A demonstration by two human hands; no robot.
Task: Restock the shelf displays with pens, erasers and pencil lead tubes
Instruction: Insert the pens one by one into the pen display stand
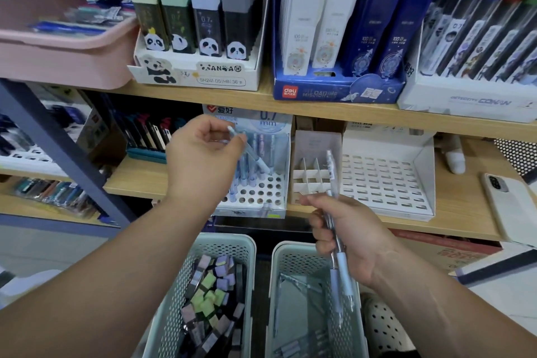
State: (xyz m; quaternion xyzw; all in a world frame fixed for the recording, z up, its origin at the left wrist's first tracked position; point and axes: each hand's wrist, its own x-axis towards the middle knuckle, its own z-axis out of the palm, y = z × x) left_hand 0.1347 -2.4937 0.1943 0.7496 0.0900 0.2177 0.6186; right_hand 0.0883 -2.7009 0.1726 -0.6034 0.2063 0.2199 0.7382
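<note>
- Left hand (200,154): thumb and forefinger pinch one pale blue pen (249,150) near its top, other fingers loosely curled; the pen tilts tip-down to the right, probably held high so the tip can be steered into a hole
- Holed pen display (261,195) sits on the middle shelf just under that pen; pens stand in its far rows, near holes unfilled, so the next slot is likely a near one
- Right hand (351,238): fingers curled round a bundle of pens (344,276), tips down over the right basket (279,270); looks like stock feeding the left hand
- Right basket has more loose pens; left basket (203,244) beside it holds pastel-capped tubes (209,296), probably leads, not yet shelved
- White slotted tray (383,180) is right of the display, a phone (505,200) lies far right
</note>
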